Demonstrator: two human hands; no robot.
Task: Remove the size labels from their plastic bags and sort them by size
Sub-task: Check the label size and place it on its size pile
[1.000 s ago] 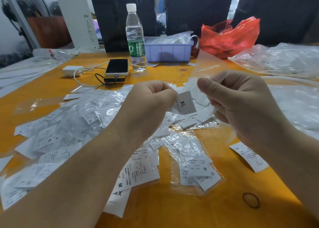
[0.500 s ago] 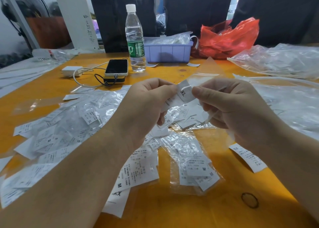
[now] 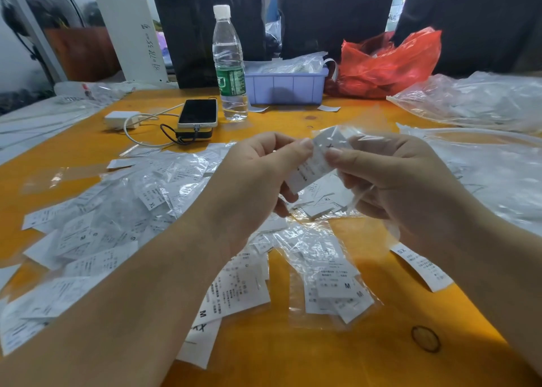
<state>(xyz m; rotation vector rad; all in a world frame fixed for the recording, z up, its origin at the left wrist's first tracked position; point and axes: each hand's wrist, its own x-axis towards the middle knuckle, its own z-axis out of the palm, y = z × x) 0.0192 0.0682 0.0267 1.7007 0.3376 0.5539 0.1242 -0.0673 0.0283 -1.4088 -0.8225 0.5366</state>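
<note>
Above the orange table [image 3: 293, 357], my left hand [image 3: 258, 178] and my right hand [image 3: 393, 175] meet over a small clear plastic bag [image 3: 356, 133] with white size labels [image 3: 315, 163] inside. My left thumb and fingers pinch the labels' lower end. My right hand pinches the bag's upper part. A bag of M labels [image 3: 334, 284] lies below my hands. Loose M labels [image 3: 234, 295] lie under my left wrist, and a strip printed XS [image 3: 422, 266] lies at the right. Several more bagged labels [image 3: 117, 210] cover the left of the table.
A water bottle [image 3: 230, 64], a phone [image 3: 198, 112] on a charger cable, and a lilac tray [image 3: 286, 86] stand at the back. A red plastic bag [image 3: 387, 64] sits behind the tray. Large clear bags [image 3: 484, 102] spread along the right side.
The XL label pulled out a second ago has gone back up into the bag between my hands. Both hands have drawn closer together, and the bag has dropped lower.
</note>
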